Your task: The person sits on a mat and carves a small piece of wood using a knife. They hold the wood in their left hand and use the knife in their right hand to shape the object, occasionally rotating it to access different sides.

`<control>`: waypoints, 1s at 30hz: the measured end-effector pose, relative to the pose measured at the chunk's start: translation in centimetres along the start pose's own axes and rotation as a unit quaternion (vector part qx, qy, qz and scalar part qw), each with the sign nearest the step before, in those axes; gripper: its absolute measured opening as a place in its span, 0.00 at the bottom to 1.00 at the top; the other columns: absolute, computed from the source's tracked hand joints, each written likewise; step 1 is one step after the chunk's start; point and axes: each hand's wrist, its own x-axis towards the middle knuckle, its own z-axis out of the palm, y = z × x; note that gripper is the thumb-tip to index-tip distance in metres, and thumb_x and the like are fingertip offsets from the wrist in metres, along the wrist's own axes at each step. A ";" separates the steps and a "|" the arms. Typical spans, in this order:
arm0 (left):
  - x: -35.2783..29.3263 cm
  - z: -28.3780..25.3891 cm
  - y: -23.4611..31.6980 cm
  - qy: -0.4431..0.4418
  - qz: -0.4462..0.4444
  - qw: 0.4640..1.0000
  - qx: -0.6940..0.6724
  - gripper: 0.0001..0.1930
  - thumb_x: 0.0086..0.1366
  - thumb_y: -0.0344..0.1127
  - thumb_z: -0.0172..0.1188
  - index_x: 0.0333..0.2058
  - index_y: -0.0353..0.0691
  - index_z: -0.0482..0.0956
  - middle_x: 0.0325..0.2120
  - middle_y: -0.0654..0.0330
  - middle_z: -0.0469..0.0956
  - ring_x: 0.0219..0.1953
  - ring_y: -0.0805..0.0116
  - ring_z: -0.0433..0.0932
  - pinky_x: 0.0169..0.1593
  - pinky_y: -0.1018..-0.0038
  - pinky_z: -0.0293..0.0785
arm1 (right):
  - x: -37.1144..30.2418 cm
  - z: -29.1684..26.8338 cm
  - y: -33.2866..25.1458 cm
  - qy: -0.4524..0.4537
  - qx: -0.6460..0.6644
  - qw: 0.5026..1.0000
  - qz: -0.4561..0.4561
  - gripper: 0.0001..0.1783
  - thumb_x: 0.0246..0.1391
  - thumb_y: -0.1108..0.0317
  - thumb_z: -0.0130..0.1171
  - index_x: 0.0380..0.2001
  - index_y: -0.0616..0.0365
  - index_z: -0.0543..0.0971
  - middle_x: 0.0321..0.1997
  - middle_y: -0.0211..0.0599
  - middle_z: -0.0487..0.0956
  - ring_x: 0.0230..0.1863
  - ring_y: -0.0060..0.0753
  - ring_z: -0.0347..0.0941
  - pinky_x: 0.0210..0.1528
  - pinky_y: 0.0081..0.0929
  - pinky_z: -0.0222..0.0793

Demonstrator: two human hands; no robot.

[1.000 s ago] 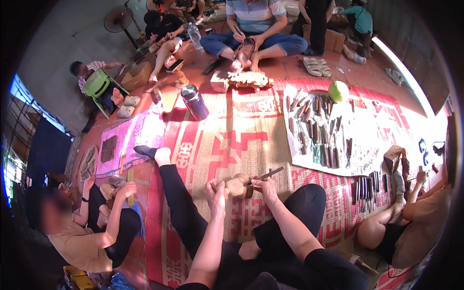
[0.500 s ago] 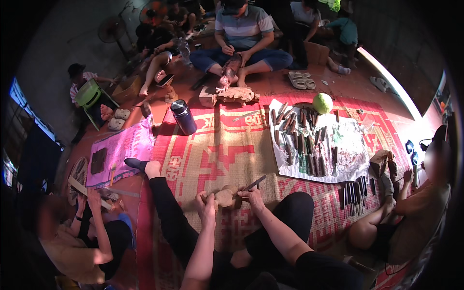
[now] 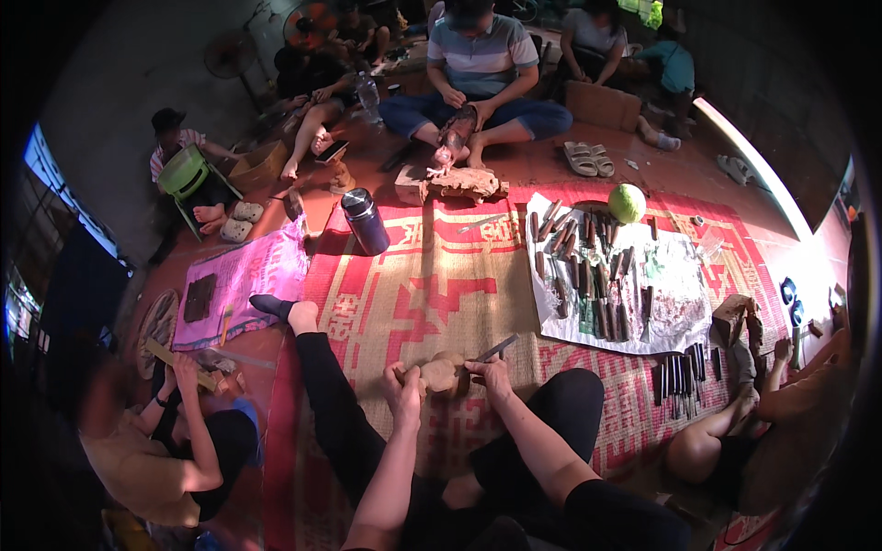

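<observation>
A pale brown wood carving with rounded lobes is held over the mat between my raised knees. My left hand grips its left end, fingers wrapped round it. At its right side my right hand is closed on a narrow, flat, dark tool, whose free end points up and right. Whether the tool is a file or a chisel I cannot tell. The tool's inner end is hidden by my right fingers and the carving.
Many wood-handled carving tools lie on a white sheet to the right, near a green round fruit. A dark flask stands ahead on the patterned mat. People work on both sides and opposite me.
The whole view has shifted slightly, so the scene sits a little further right. My hands keep their hold on the carving and the tool, with hardly any movement between them.
</observation>
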 end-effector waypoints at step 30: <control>0.5 0.7 -2.7 0.033 0.122 0.978 0.166 0.22 0.57 0.39 0.60 0.48 0.36 0.69 0.42 0.50 0.67 0.48 0.55 0.65 0.54 0.61 0.62 | 0.5 -0.6 0.4 0.045 0.038 0.998 -0.009 0.11 0.46 0.71 0.66 0.32 0.53 0.75 0.28 0.30 0.80 0.28 0.27 0.76 0.31 0.28 0.65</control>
